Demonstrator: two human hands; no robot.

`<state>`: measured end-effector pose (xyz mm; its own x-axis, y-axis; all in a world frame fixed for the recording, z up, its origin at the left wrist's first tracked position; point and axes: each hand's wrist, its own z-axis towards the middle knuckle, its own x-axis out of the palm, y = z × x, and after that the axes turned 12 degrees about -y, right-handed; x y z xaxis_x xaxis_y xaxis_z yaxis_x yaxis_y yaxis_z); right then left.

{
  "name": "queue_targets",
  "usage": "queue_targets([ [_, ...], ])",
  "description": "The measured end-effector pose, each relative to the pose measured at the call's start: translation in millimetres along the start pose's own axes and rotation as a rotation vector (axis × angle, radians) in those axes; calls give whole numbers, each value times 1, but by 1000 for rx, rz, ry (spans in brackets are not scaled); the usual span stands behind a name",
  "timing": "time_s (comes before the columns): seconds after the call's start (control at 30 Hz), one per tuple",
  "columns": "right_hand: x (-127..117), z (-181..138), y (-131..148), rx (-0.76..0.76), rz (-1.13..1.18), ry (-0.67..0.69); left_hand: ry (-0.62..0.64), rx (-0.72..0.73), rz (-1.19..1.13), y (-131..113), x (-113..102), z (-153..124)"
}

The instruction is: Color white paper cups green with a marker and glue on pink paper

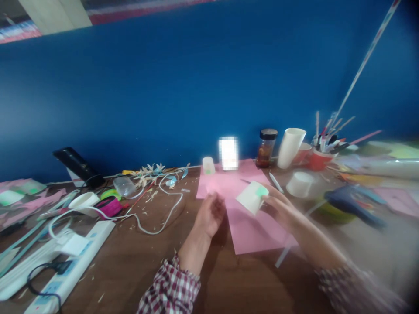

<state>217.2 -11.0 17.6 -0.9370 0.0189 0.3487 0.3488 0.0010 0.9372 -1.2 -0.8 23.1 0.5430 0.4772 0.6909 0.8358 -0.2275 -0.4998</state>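
My right hand (279, 204) grips a white paper cup (249, 197) by its side. The cup is tilted over the pink paper and has a light green patch near my fingers. My left hand (211, 214) is closed, its fingers curled beside the pink sheets; a pale pink blur at its fingertips hides whether it holds something. Pink paper (250, 237) lies flat on the brown table under the cup. A small white cup (208, 165) with a green spot stands at the back of the paper, beside a bright, pixelated upright rectangle (228, 153).
A white power strip (80, 261) with plugs and cables lies at left. A jar (266, 148), a tall white cup (290, 148) and a red pen cup (319, 160) line the back right. Nearer stand another white cup (299, 184) and a blurred blue glue gun (355, 203).
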Motion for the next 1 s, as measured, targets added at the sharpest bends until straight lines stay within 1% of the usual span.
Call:
queue_targets([
  [0.13, 1, 2, 6, 102, 119, -43, 13, 6, 12, 1, -2, 2],
  [0.23, 4, 2, 10, 153, 150, -61, 15, 6, 18, 1, -3, 3],
  [0.4, 4, 4, 1, 215, 162, -65, 7, 1, 30, 3, -4, 2],
  [0.5, 5, 3, -1, 174, 140, -80, 2, -5, 43, 5, -4, 1],
  [0.73, 14, -10, 15, 73, 42, -66, 25, 7, 40, 6, -4, 0],
  [0.9, 7, -8, 10, 0, -60, -15, 35, 1, 51, 5, -5, 1],
  [1.0, 0, -3, 4, -82, -234, 32, 40, 3, 43, 5, -4, 1],
])
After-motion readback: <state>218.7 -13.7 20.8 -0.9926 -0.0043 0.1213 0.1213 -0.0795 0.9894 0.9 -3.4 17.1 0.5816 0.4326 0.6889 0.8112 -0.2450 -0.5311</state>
